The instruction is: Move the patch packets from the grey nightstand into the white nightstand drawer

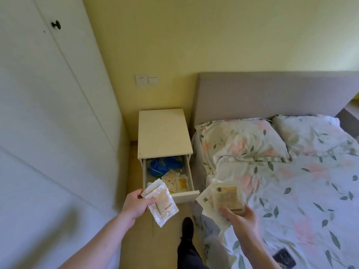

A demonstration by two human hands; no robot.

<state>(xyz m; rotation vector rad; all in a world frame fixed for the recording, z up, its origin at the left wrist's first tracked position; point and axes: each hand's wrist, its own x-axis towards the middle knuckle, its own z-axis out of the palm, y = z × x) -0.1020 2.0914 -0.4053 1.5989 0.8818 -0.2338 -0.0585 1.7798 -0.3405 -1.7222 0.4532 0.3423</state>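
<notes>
A: What do we have in each grip?

B: Our left hand (136,202) pinches a couple of clear-and-white plastic patch packets (161,203) just in front of the open drawer (186,196) of the white rectangular nightstand (164,133). Our right hand (239,216) grips a fanned stack of pale yellow packets (223,197) over the edge of the floral-sheeted bed (291,191).

A: Anything in the drawer?

B: More yellowish packets (175,181) lie inside it, beside a blue bundle (161,166).

A: Can we read the labels?

B: No; we see dark barcode-like marks, but the print is too blurred.
</notes>
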